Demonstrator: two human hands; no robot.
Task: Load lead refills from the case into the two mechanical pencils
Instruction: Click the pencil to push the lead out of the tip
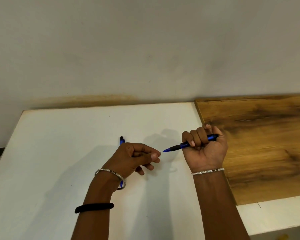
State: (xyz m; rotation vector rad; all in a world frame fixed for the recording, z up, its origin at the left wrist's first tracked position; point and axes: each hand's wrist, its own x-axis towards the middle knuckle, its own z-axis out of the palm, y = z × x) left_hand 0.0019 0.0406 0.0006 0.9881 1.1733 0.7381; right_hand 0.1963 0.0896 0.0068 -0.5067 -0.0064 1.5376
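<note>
The white-topped bench (59,161) carries the work, with a brown wood-grain board (267,144) lying over its right part. Above the white surface the right hand (205,149) is wrapped in a fist around a blue plastic mechanical pencil with a black grip (176,147), held roughly level with its tip pointing left. The left hand (137,157) faces it, its fingers (154,155) pinched narrow on a thin dark lead refill (162,151), whose far end meets the pencil's tip.

The step in hand looks like feeding a lead into the first pencil through its nose. The next move would call for a straight, gentle push along the pencil's axis, since such a thin lead should snap under any sideways load; the thumb may need to work the far-end button, though I cannot tell whether it is pressed.

A second blue mechanical pencil (122,140) lies on the bench behind the left hand, mostly hidden by the wrist, apparently not yet loaded.

The lead case is not in view, so its contents cannot be told.
</note>
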